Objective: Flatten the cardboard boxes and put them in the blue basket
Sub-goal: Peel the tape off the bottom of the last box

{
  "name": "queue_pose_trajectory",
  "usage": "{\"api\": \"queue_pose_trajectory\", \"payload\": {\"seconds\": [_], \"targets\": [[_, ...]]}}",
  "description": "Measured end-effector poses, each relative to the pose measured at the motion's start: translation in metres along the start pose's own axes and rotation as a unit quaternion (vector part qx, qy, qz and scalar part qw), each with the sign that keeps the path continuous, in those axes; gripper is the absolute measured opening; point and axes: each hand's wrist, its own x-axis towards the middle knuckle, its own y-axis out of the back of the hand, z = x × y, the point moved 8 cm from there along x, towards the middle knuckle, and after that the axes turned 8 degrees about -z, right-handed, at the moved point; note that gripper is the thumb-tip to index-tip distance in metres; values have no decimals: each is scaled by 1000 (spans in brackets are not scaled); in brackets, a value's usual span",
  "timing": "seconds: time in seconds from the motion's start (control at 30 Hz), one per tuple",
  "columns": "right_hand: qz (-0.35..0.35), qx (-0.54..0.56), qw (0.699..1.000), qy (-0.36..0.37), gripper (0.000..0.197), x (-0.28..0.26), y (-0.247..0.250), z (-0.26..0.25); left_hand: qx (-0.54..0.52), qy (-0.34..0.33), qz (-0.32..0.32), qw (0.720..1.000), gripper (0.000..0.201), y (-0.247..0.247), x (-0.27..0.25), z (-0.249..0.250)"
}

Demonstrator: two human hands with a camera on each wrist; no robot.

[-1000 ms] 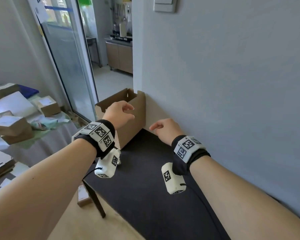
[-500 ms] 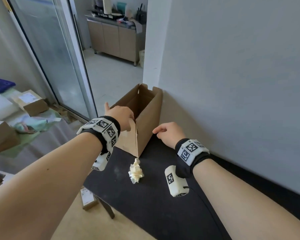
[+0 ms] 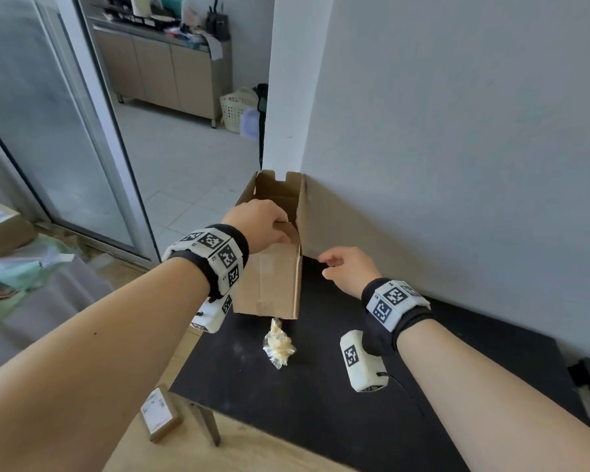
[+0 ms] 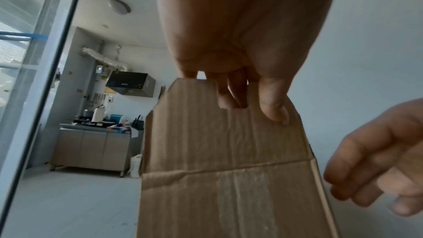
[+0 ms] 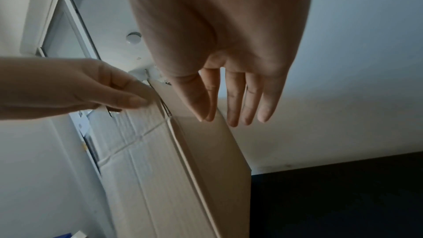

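Observation:
An open brown cardboard box stands on end on the black table, against the grey wall. My left hand grips its near top flap, thumb on the outside and fingers curled inside the box. My right hand hovers just right of the box with straight, relaxed fingers and holds nothing; its fingertips are close to the box's right side, and contact is unclear. No blue basket is in view.
A crumpled wad of tape lies on the table in front of the box. A small box lies on the wooden floor beside a table leg. More boxes lie at the far left. A glass door stands at the left.
The box has gone from lying low to standing on end, and the tape wad came into sight beneath it. My left hand took hold of the top flap. My right hand stayed beside the box.

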Motion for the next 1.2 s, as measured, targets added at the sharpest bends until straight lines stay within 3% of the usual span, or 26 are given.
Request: {"api": "queue_pose_trajectory", "payload": {"seconds": [0.17, 0.33, 0.5, 0.67, 0.77, 0.83, 0.97, 1.07, 1.2], "targets": [[15, -18, 1000, -12, 33, -9, 17, 10, -67, -26, 74, 995, 7, 30, -3, 29], [67, 23, 997, -40, 45, -15, 50, 30, -109, -5, 134, 985, 19, 54, -1, 53], [147, 68, 983, -85, 55, -39, 102, 72, -203, 4, 88, 975, 21, 49, 12, 92], [250, 152, 948, -128, 52, -82, 155, 134, -327, 38, 55, 943, 49, 23, 34, 137], [299, 160, 933, -124, 51, -112, 180, 166, -416, 62, 30, 907, 34, -4, 48, 164], [298, 174, 932, -109, 52, -123, 187, 187, -454, 90, 12, 886, 18, -24, 56, 178], [264, 208, 938, -82, 79, -139, 194, 220, -485, 134, -28, 864, 16, -64, 73, 202], [243, 188, 947, -92, 96, -141, 196, 241, -475, 155, -54, 865, 16, -92, 81, 212], [218, 155, 958, -102, 82, -130, 186, 259, -430, 172, -83, 882, 22, -117, 86, 212]]}}
